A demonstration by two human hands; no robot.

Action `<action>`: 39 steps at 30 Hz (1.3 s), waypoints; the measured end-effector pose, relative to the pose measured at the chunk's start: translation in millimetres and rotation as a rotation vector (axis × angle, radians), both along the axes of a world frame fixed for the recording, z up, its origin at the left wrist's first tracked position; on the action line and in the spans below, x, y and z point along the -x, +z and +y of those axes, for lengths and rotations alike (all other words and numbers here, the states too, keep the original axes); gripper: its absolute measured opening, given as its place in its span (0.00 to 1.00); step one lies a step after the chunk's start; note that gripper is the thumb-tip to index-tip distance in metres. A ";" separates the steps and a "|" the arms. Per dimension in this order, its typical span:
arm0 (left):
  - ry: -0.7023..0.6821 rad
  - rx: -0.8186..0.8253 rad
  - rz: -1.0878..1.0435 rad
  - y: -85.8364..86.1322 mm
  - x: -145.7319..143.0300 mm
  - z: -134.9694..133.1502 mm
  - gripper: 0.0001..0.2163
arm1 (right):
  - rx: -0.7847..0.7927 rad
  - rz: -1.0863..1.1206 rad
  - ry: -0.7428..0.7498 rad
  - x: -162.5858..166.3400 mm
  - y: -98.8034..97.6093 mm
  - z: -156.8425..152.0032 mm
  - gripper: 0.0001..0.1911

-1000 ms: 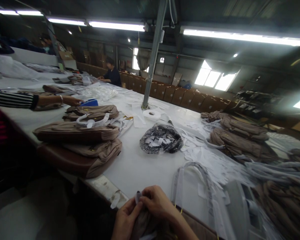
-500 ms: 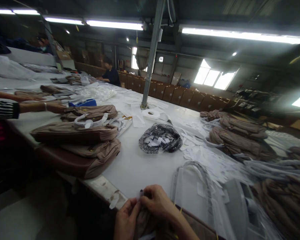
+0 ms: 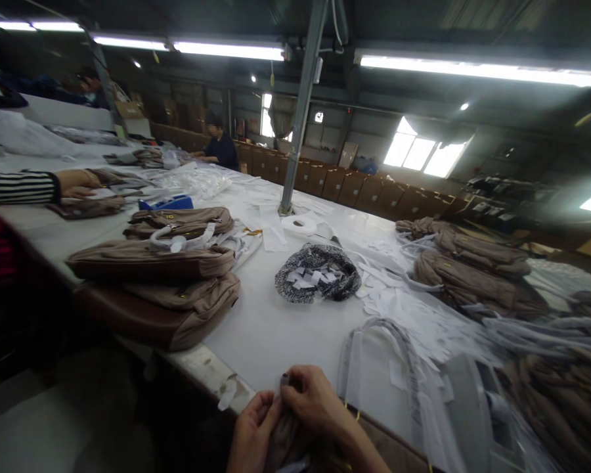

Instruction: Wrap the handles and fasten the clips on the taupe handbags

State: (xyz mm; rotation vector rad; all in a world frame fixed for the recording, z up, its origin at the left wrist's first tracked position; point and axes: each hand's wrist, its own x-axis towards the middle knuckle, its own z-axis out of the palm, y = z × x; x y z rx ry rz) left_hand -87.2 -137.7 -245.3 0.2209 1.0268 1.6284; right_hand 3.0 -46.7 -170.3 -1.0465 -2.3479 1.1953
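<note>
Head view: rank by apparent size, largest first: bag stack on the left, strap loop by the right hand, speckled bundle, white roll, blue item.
1. Bag stack
2. Strap loop, by outline
3. Speckled bundle
White roll and blue item: both smaller, too alike to rank.

No word, brand or number can be read — the clock-like white square just right of the post, the yellow badge on the upper bag to the post's left and the boxes behind it are too small or blurred.
</note>
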 end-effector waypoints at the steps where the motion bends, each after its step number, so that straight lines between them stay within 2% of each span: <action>1: 0.007 0.011 -0.014 -1.4 -0.7 -0.1 0.16 | 0.001 -0.003 -0.009 0.2 -0.5 0.2 0.05; 5: 0.017 0.000 -0.068 -4.1 -3.3 -1.7 0.18 | 0.034 0.016 -0.011 -1.2 0.3 -0.3 0.07; 10: 0.007 -0.029 -0.117 -1.8 -4.0 -3.0 0.12 | 0.066 0.039 -0.020 -1.6 1.2 -0.7 0.07; 14: 0.045 -0.006 -0.114 -5.2 -6.5 -1.0 0.12 | 0.072 0.033 -0.071 1.6 -0.1 -1.5 0.07; 17: 0.135 0.032 -0.072 -9.2 -9.5 0.2 0.14 | 0.118 0.025 -0.127 4.2 -0.9 -1.3 0.07; 20: 0.248 0.084 0.047 -10.4 -11.8 -1.3 0.15 | 0.160 0.012 -0.162 6.0 -1.7 -0.1 0.07; 24: 0.261 0.155 0.547 -9.2 -14.1 -7.6 0.13 | 0.240 0.001 -0.172 6.1 -5.6 2.0 0.07; 26: 0.274 0.100 0.814 -8.0 -14.4 -10.4 0.10 | 0.301 -0.009 -0.169 5.6 -8.6 3.0 0.08; 29: 0.250 -0.073 1.031 -4.3 -11.6 -12.5 0.08 | 0.377 -0.017 -0.170 5.3 -11.8 4.3 0.09; 33: 0.134 -0.121 1.083 1.4 -4.2 -13.4 0.09 | 0.401 0.004 -0.167 4.1 -11.3 4.3 0.11; 35: 0.097 -0.122 1.061 2.4 -2.5 -13.2 0.08 | 0.357 0.025 -0.166 2.6 -11.4 3.7 0.10; 39: 0.123 0.027 0.922 2.7 -4.1 -10.1 0.08 | 0.271 0.084 -0.174 -0.2 -16.1 3.1 0.08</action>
